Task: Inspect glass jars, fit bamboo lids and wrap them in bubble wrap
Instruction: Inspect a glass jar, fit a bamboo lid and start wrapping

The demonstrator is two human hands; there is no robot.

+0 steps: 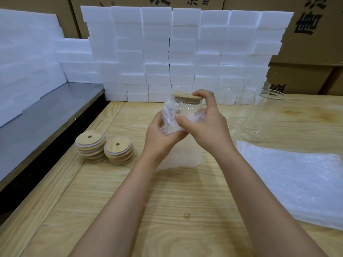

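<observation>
A clear glass jar (187, 109) with a bamboo lid (186, 97) on top is held above the wooden table, partly covered by a sheet of bubble wrap (169, 115). My left hand (161, 136) cups the jar's base and the wrap from below. My right hand (204, 117) grips the jar's side, its fingers on the lid's right edge and its thumb pressing the wrap. Two stacks of bamboo lids (91, 145) (119, 151) stand to the left. Uncovered glass jars (259, 115) stand at the right, beyond a pile of bubble wrap sheets (297, 180).
A wall of white foam blocks (185, 52) lines the table's back edge, with cardboard boxes (306, 34) behind. A dark metal surface (46, 115) runs along the left of the wooden table (167, 210). Another wrap sheet (180, 156) lies under my hands.
</observation>
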